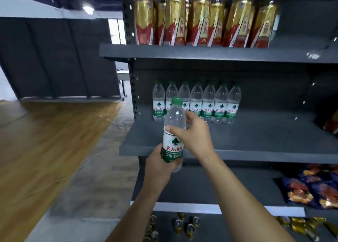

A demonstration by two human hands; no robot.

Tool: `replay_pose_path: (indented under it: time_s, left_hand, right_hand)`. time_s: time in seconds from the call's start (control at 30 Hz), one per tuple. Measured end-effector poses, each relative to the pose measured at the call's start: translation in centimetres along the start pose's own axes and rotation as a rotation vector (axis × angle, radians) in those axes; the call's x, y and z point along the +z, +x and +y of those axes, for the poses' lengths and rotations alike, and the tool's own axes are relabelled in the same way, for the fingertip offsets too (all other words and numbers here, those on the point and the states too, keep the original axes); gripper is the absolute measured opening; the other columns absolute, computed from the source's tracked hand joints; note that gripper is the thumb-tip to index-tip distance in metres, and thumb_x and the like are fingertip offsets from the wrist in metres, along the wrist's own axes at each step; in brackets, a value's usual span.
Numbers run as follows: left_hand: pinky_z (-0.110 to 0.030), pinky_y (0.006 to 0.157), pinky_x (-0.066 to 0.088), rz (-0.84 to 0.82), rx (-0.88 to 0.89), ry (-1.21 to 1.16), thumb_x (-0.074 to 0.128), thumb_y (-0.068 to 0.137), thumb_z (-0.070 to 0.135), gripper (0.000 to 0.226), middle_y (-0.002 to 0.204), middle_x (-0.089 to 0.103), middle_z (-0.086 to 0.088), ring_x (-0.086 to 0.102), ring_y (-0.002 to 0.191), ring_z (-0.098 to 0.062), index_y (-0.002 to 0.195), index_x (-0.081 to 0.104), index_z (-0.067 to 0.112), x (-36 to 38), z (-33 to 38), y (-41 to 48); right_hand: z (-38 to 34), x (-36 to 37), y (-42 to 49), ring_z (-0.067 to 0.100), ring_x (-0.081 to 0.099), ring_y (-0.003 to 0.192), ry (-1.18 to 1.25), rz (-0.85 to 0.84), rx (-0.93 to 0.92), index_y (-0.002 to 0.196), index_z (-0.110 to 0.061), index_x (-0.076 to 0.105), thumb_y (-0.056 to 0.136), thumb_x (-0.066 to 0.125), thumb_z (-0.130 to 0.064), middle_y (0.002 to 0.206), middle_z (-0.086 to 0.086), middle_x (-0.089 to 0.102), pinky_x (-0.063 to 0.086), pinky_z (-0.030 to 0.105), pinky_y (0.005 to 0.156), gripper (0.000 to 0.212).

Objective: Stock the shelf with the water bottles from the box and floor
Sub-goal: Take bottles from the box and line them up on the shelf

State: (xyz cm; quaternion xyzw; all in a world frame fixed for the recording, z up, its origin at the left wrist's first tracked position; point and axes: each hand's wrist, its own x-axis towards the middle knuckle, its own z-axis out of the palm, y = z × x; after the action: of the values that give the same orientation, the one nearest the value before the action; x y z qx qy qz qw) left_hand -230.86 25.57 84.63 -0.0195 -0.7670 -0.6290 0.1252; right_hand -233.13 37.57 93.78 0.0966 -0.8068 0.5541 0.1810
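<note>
A clear water bottle (pixel 173 130) with a green cap and a green-and-white label stands upright in front of the grey middle shelf (pixel 256 137). My left hand (pixel 157 168) grips its base from below. My right hand (pixel 193 133) wraps around its upper body from the right. Behind it, a row of several matching water bottles (pixel 208 102) lines the back of the same shelf. The shelf surface in front of and to the right of that row is bare.
The shelf above (pixel 201 52) carries tall bottles with red-and-gold labels (pixel 199 16). Snack bags (pixel 311 188) lie on the lower shelf at right, and cans (pixel 184 225) sit on the bottom shelf. A white cable (pixel 118 121) trails across the wooden floor at left.
</note>
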Motion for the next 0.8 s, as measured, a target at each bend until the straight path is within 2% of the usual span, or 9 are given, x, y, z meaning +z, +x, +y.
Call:
replay_pose_path:
  time_s: [0.2,0.27,0.33,0.37,0.5,0.6,0.7,0.8]
  left_hand:
    - [-0.024,0.077,0.053,0.123,0.03,0.026,0.084,0.068,0.02,0.048,0.096,0.071,0.017,0.066,0.088,0.002,0.107,0.06,0.035,0.9,1.3,3.3]
    - [-0.023,0.076,0.053,0.152,0.046,0.024,0.084,0.068,0.015,0.05,0.095,0.07,0.019,0.066,0.088,0.003,0.109,0.061,0.033,0.9,0.9,4.7]
    - [-0.02,0.076,0.053,0.155,0.055,0.027,0.083,0.069,0.009,0.05,0.091,0.068,0.022,0.065,0.086,0.008,0.108,0.06,0.032,0.6,0.3,6.3]
    - [-0.019,0.077,0.053,0.148,0.055,0.034,0.082,0.07,0.008,0.05,0.09,0.067,0.023,0.064,0.085,0.01,0.108,0.06,0.031,0.4,-0.1,7.1]
    - [-0.031,0.084,0.057,0.115,0.055,0.054,0.082,0.07,0.008,0.053,0.097,0.07,0.015,0.067,0.089,0.003,0.118,0.063,0.019,-0.7,-2.1,10.5]
    - [-0.038,0.083,0.057,0.118,0.062,0.084,0.084,0.067,0.014,0.052,0.099,0.072,0.011,0.068,0.091,-0.004,0.115,0.063,0.021,-1.4,-3.7,13.0]
    - [-0.039,0.08,0.057,0.137,0.061,0.145,0.086,0.064,0.024,0.051,0.098,0.071,0.01,0.067,0.091,-0.008,0.109,0.063,0.025,-1.9,-5.2,15.3]
    - [-0.038,0.08,0.056,0.158,0.029,0.178,0.085,0.065,0.027,0.048,0.098,0.071,0.009,0.067,0.091,-0.011,0.108,0.063,0.025,-2.2,-6.6,16.9]
  right_hand:
    - [-0.4,0.1,4.1,-0.013,0.056,0.084,-0.005,0.01,-0.043,0.126,-0.023,0.059,0.069,0.085,-0.033,0.1,-0.018,0.064,0.046,0.008,0.069,0.063]
    - [-0.1,0.8,5.4,-0.008,0.059,0.088,0.001,0.027,-0.038,0.126,-0.023,0.058,0.07,0.084,-0.034,0.102,-0.016,0.064,0.051,0.014,0.075,0.063]
    - [0.5,1.8,6.8,0.003,0.061,0.103,-0.01,0.049,-0.03,0.131,-0.023,0.056,0.069,0.084,-0.037,0.115,-0.01,0.066,0.054,0.028,0.087,0.069]
    - [0.8,2.3,7.5,0.007,0.06,0.108,-0.019,0.059,-0.028,0.133,-0.022,0.055,0.069,0.084,-0.038,0.12,-0.008,0.065,0.054,0.031,0.089,0.072]
    - [1.7,4.6,9.8,0.006,0.061,0.099,-0.038,0.094,0.009,0.132,-0.019,0.055,0.071,0.084,-0.035,0.116,-0.007,0.065,0.047,0.013,0.072,0.07]
    - [2.7,6.8,11.5,0.008,0.063,0.101,-0.062,0.108,0.03,0.131,-0.018,0.055,0.071,0.084,-0.036,0.114,-0.006,0.066,0.048,0.015,0.074,0.069]
    - [3.5,9.0,13.0,0.009,0.063,0.099,-0.089,0.109,0.051,0.13,-0.018,0.056,0.07,0.085,-0.036,0.112,-0.005,0.067,0.051,0.017,0.075,0.068]
    - [4.1,10.5,14.0,0.005,0.064,0.094,-0.094,0.099,0.071,0.126,-0.02,0.058,0.07,0.084,-0.033,0.105,-0.009,0.068,0.046,0.008,0.069,0.063]
